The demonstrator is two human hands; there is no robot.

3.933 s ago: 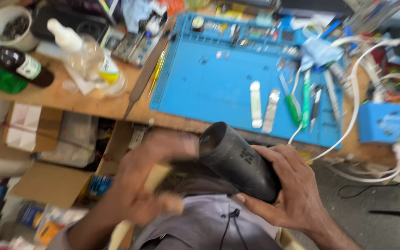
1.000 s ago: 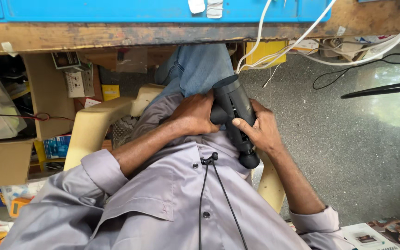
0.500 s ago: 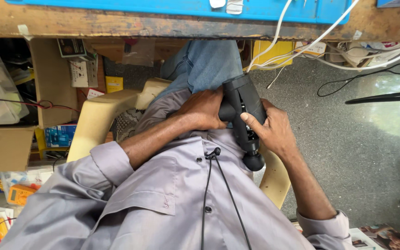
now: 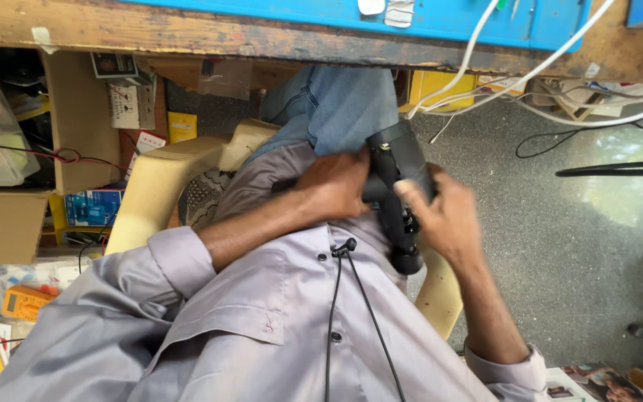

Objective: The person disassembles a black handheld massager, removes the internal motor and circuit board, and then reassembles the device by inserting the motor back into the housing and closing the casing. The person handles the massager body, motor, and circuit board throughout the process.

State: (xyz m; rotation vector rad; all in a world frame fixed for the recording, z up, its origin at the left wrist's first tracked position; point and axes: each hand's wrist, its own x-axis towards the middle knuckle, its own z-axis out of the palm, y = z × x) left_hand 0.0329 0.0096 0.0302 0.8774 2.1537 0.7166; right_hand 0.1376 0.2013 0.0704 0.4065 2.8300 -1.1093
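Black device (image 4: pixel 398 195) sits in my lap, below the bench edge (image 4: pixel 187 33); left hand (image 4: pixel 334 184) grips its side, right hand (image 4: pixel 440 212) clasps its body. Blue box (image 4: pixel 92 206) and yellow box (image 4: pixel 181 126) sit under the bench, orange meter (image 4: pixel 25 301) far left.

— Where is your one camera looking from?

— From your head, tipped steeply down along your chest into your lap. Your shirt (image 4: pixel 262 327) fills the lower left of the frame, very near the lens.

— Which way does it face?

— Down and forward: the bench edge (image 4: pixel 262 37) crosses the top of the frame, the floor (image 4: pixel 597 260) fills the right, and the chair (image 4: pixel 158 193) sits at centre left.

— Does another view overlap it?

— You have only this view, so nothing is shared.
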